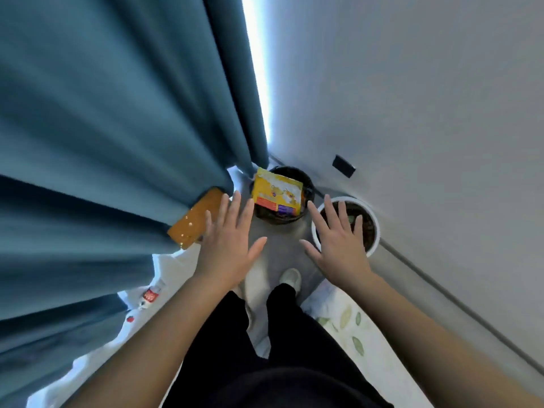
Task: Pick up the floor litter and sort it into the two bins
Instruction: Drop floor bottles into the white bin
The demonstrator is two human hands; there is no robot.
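Head view: looking steeply down into a narrow corner.
Left hand [228, 245]: held flat in the air, palm down, fingers [224, 209] straight and spread, holding nothing.
Right hand [338, 242]: likewise flat and palm down, fingers spread, nothing in it, hovering partly in front of the white bin.
Dark bin [309, 184]: round, on the floor in the corner, beyond and between the two hands.
Yellow packet [278, 191]: flat and tilted, lying across the dark bin's mouth, far corner overhanging the rim on the curtain side.
White bin [374, 222]: round, just right of the dark bin, close to the wall; dark inside, contents too blurred to tell.
Orange packet [195, 220]: flat, long, slanted, upper end tucked under the curtain hem, lower end near the left hand's little finger; contact with the hand not clear.
Curtain [117, 128]: heavy teal folds closing in the whole left side.
Wall [412, 98]: pale, closing in the right side, with a black socket [343, 166] low down and a skirting line [426, 278] along the bottom.
Floor [282, 240]: a slim grey strip between the hands leading to the bins.
White sheet [173, 266]: spread at the left edge of the strip, small red-labelled scraps [150, 295] on it.
Leaf-print cloth [353, 334]: spread at the right edge.
Shoe [290, 277]: pale, planted on the strip below the hands, black trousers [235, 348] above it.
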